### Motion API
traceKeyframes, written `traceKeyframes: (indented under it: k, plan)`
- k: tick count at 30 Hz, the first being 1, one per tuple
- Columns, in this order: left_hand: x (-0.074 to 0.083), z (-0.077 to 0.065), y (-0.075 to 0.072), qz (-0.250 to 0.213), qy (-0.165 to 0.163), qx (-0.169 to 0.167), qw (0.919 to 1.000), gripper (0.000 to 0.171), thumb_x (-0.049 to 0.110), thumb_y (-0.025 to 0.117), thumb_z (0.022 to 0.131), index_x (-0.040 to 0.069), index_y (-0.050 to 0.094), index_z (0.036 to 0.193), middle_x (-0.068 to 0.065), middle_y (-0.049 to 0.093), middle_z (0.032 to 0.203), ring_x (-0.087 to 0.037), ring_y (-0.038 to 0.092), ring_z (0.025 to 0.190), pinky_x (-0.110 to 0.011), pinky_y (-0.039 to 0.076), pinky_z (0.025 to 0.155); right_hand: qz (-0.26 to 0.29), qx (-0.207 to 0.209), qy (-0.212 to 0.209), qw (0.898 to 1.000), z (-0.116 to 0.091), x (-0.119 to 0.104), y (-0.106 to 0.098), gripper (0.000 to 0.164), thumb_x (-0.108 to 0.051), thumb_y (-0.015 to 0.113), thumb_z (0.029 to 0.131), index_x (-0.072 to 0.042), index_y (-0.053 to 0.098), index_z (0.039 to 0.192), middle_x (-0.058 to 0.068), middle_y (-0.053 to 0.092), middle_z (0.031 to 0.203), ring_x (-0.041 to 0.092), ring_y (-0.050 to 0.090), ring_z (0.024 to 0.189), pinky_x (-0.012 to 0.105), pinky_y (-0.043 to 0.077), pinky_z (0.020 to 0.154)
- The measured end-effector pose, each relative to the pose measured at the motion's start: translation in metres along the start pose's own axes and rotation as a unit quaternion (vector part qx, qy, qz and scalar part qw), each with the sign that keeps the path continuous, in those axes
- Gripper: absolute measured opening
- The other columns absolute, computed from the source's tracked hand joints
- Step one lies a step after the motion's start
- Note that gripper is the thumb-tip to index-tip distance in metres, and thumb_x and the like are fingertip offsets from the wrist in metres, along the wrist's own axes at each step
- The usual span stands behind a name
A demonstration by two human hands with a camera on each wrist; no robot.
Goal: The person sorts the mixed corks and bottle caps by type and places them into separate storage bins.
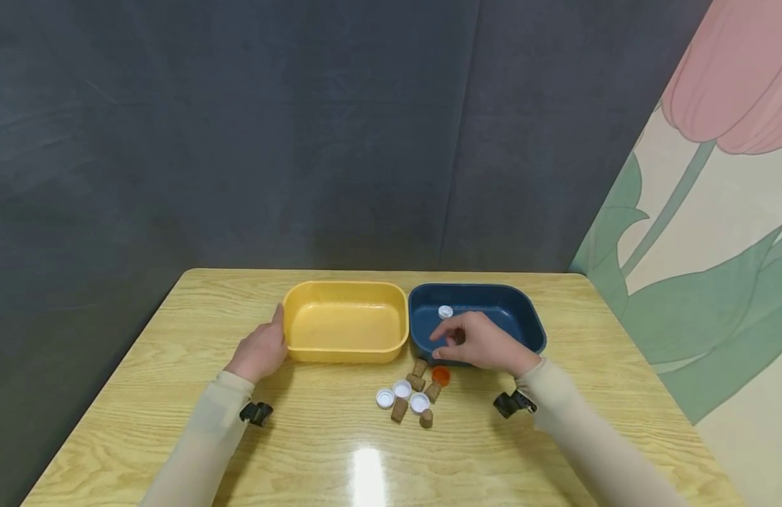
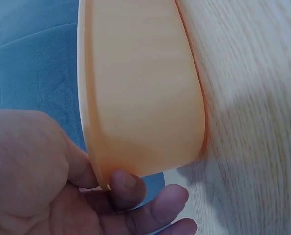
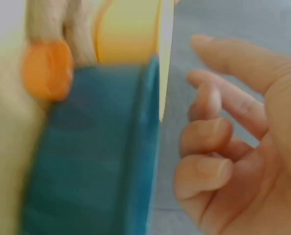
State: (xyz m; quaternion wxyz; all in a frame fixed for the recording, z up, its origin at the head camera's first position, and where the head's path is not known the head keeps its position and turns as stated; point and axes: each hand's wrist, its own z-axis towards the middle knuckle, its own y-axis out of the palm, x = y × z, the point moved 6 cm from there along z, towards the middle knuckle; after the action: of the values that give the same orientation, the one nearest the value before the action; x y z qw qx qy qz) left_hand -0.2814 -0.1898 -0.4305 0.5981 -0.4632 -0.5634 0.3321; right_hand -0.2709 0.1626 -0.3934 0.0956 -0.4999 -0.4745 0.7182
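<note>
At the left end of the yellow plastic bin [image 1: 346,355], my left hand [image 1: 262,350] pinches the rim. In the left wrist view, its thumb and fingers [image 2: 128,188] meet at the bin's corner. Over the near side of the dark blue bin [image 1: 530,317] hovers my right hand [image 1: 482,343], thumb and index finger apart, the other fingers [image 3: 204,171] loosely curled, with nothing seen between them. Inside the blue bin lies a white bottle cap [image 1: 445,311]. An orange cap [image 1: 440,375] sits on the table just in front of that bin.
Several brown corks [image 1: 399,410] and a few white caps [image 1: 385,398] lie scattered on the wooden table [image 1: 315,436] in front of the bins. The two bins stand side by side near the table's back edge. A dark curtain [image 1: 327,141] hangs behind.
</note>
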Motion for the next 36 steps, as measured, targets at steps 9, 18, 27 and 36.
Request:
traceKeyframes:
  k: [9,18,27,36]
  plan:
    - [0.000,0.000,-0.001,-0.001,0.005,0.002,1.0000,0.063,0.011,0.039,0.105,-0.016,0.007,0.153,-0.016,0.066,0.090,-0.019,0.054,0.066,-0.038,0.047,0.063,0.134,-0.049,-0.028,0.989,-0.029,-0.003,0.042,0.032,-0.025,0.084,0.082,-0.008,0.076,0.108,-0.007,0.047,0.067,0.002,0.041,0.059,0.018,0.035,0.056]
    - [0.001,-0.001,-0.001,-0.013,-0.001,-0.005,0.9999,0.064,0.012,0.037,0.106,-0.015,0.005,0.154,-0.008,0.059,0.075,-0.018,0.050,0.059,-0.034,0.043,0.058,0.169,-0.083,-0.021,0.982,-0.041,0.007,0.071,0.033,-0.024,0.086,0.080,-0.012,0.077,0.109,-0.006,0.043,0.065,0.001,0.039,0.059,0.017,0.033,0.055]
    - [-0.001,-0.001,-0.001,-0.005,0.002,0.008,1.0000,0.062,0.013,0.036,0.106,-0.015,0.008,0.154,-0.018,0.067,0.094,-0.021,0.058,0.070,-0.043,0.051,0.069,0.187,-0.084,-0.007,0.979,-0.045,0.012,0.086,0.029,-0.016,0.085,0.079,-0.009,0.076,0.106,-0.007,0.042,0.065,0.001,0.040,0.059,0.015,0.036,0.057]
    - [-0.002,-0.002,-0.002,-0.008,0.010,0.020,0.9997,0.059,0.012,0.034,0.105,-0.016,0.012,0.153,-0.025,0.067,0.109,-0.024,0.060,0.078,-0.046,0.052,0.075,0.176,-0.073,-0.025,0.981,-0.046,0.013,0.090,0.021,-0.017,0.084,0.081,-0.013,0.077,0.100,-0.008,0.042,0.064,0.001,0.040,0.059,0.016,0.038,0.060]
